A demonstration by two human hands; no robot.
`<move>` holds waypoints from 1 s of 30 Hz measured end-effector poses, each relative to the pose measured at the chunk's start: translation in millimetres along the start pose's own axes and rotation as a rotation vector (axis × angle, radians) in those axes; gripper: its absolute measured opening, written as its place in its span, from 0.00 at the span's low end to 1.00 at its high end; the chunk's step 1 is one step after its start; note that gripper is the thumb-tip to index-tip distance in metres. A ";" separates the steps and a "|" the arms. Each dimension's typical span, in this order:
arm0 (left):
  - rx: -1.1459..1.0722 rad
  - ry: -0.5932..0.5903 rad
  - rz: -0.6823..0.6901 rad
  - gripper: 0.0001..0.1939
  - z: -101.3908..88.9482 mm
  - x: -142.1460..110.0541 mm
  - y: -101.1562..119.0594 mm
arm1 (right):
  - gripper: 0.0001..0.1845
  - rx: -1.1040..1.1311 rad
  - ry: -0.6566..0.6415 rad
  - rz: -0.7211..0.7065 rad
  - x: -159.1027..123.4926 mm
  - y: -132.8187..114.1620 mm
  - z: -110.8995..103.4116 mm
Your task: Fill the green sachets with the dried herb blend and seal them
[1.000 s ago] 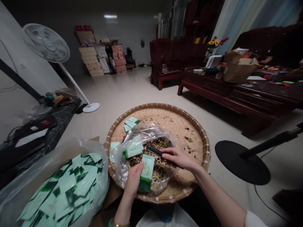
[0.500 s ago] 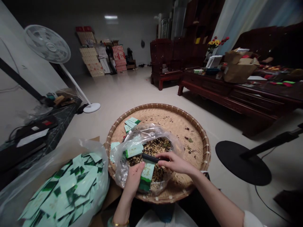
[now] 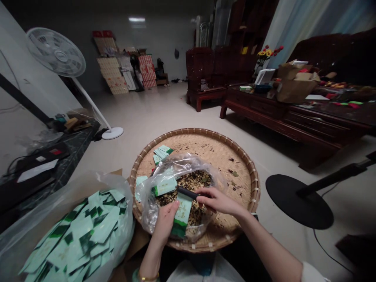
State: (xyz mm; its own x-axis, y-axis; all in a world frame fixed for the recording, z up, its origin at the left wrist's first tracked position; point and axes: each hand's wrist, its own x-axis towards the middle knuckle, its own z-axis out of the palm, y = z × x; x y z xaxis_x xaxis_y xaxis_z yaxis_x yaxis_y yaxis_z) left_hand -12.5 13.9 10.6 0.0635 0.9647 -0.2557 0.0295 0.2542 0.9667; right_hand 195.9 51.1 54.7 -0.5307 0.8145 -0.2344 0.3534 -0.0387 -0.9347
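Observation:
My left hand (image 3: pixel 164 221) grips a small green and white packet (image 3: pixel 181 214), held upright over a clear plastic bag (image 3: pixel 152 196) of loose dried tea. My right hand (image 3: pixel 217 200) is closed on a black scoop (image 3: pixel 188 193) whose tip rests at the packet's open top. The bag lies in a wide round woven tray (image 3: pixel 235 149). Another green packet (image 3: pixel 165 186) lies inside the bag, and a few more packets (image 3: pixel 162 152) lie on the tray behind it.
A large clear bag of green packets (image 3: pixel 79 235) fills a carton at my left. A white standing fan (image 3: pixel 55 53) stands far left, a black round stand base (image 3: pixel 299 201) right. A dark wooden table (image 3: pixel 293 113) with boxes lies beyond.
My right hand has drawn the scoop out of the tea and left, bringing its tip to the packet's mouth. The left hand has kept the packet nearly still.

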 end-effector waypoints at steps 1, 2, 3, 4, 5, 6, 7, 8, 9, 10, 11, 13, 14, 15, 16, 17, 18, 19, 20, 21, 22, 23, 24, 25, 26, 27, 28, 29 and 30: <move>0.001 0.009 -0.002 0.25 -0.2 -0.1 -0.4 | 0.22 0.032 -0.014 0.029 -0.2 0.6 -1.4; 0.002 0.018 -0.003 0.25 -0.2 -0.1 -0.9 | 0.22 0.034 -0.009 0.033 -0.3 0.5 -2.5; 0.004 0.022 -0.004 0.25 -0.1 0.0 -1.5 | 0.21 0.004 0.009 0.015 -0.2 -0.2 -3.1; 0.007 0.023 -0.003 0.25 0.2 0.1 -2.1 | 0.20 -0.049 0.037 -0.019 0.0 -1.3 -3.0; 0.012 0.018 -0.002 0.25 0.6 0.3 -2.6 | 0.18 -0.114 0.065 -0.059 0.3 -2.5 -2.3; 0.018 0.014 0.000 0.25 1.0 0.6 -2.9 | 0.16 -0.180 0.093 -0.102 0.8 -3.6 -1.2; 0.026 0.012 0.002 0.25 1.4 0.8 -2.9 | 0.15 -0.231 0.115 -0.141 1.3 -4.1 0.3; 0.034 0.012 0.006 0.26 1.9 1.0 -2.7 | 0.14 -0.261 0.129 -0.172 1.9 -4.0 1.7; 0.039 0.014 0.011 0.26 2.3 1.2 -2.3 | 0.14 -0.264 0.132 -0.186 2.6 -3.2 2.9; 0.042 0.016 0.017 0.26 2.7 1.3 -1.8 | 0.14 -0.245 0.129 -0.185 3.2 -1.8 3.9; 0.042 0.016 0.021 0.26 3.2 1.4 -1.2 | 0.14 -0.212 0.121 -0.173 3.9 0.0 4.4; 0.039 0.020 0.022 0.26 4.4 1.6 -0.3 | 0.14 -0.140 0.105 -0.133 5.0 3.5 4.6; 0.036 0.024 0.020 0.26 5.0 1.7 -0.2 | 0.14 -0.115 0.100 -0.112 5.3 4.6 4.3; 0.034 0.027 0.017 0.26 5.4 1.9 -0.3 | 0.14 -0.102 0.096 -0.098 5.6 5.3 3.9; 0.032 0.029 0.014 0.26 5.5 2.1 -0.8 | 0.14 -0.100 0.092 -0.089 5.7 5.5 3.2; 0.032 0.031 0.011 0.26 5.2 2.3 -1.5 | 0.14 -0.105 0.092 -0.084 5.7 5.6 2.2; 0.029 0.034 0.007 0.26 4.2 2.5 -2.4 | 0.14 -0.117 0.100 -0.079 5.8 6.1 0.8; 0.022 0.039 0.001 0.26 2.6 2.7 -3.4 | 0.14 -0.138 0.116 -0.073 6.1 7.3 -1.0; 0.010 0.049 -0.007 0.26 0.6 2.7 -4.3 | 0.15 -0.171 0.139 -0.069 6.8 9.7 -3.3; -0.005 0.065 -0.016 0.26 -1.8 2.5 -5.1 | 0.15 -0.217 0.170 -0.065 7.9 13.5 -6.0; -0.023 0.081 -0.025 0.26 -4.2 2.1 -5.5 | 0.16 -0.276 0.205 -0.060 9.5 18.7 -8.7; -0.042 0.093 -0.034 0.26 -6.4 1.6 -5.7 | 0.16 -0.346 0.237 -0.056 11.5 25.0 -11.3; -0.059 0.100 -0.043 0.26 -8.0 0.9 -5.5 | 0.16 -0.420 0.264 -0.049 13.8 31.9 -13.3; -0.073 0.099 -0.050 0.26 -9.0 0.0 -5.2 | 0.16 -0.491 0.284 -0.043 16.1 38.8 -14.3; -0.087 0.092 -0.054 0.26 -9.3 -0.8 -4.6 | 0.16 -0.551 0.305 -0.037 18.3 44.7 -14.2; -0.099 0.079 -0.056 0.26 -8.9 -1.6 -4.1 | 0.16 -0.599 0.337 -0.031 20.0 49.1 -12.7; -0.107 0.064 -0.057 0.26 -7.9 -2.3 -3.6 | 0.15 -0.631 0.384 -0.030 21.2 51.3 -9.6; -0.108 0.050 -0.056 0.25 -6.5 -2.8 -3.1 | 0.15 -0.643 0.437 -0.037 21.9 51.2 -5.0; -0.098 0.037 -0.052 0.25 -4.8 -3.3 -2.7 | 0.15 -0.631 0.486 -0.054 22.1 48.7 0.8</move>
State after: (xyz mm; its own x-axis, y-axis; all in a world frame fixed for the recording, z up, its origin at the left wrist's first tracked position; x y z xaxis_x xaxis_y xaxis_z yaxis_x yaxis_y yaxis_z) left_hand -17.7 10.4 8.9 0.0271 0.9514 -0.3068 -0.0662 0.3080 0.9491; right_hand 200.7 66.8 3.7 -0.2157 0.9727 0.0855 0.7835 0.2246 -0.5793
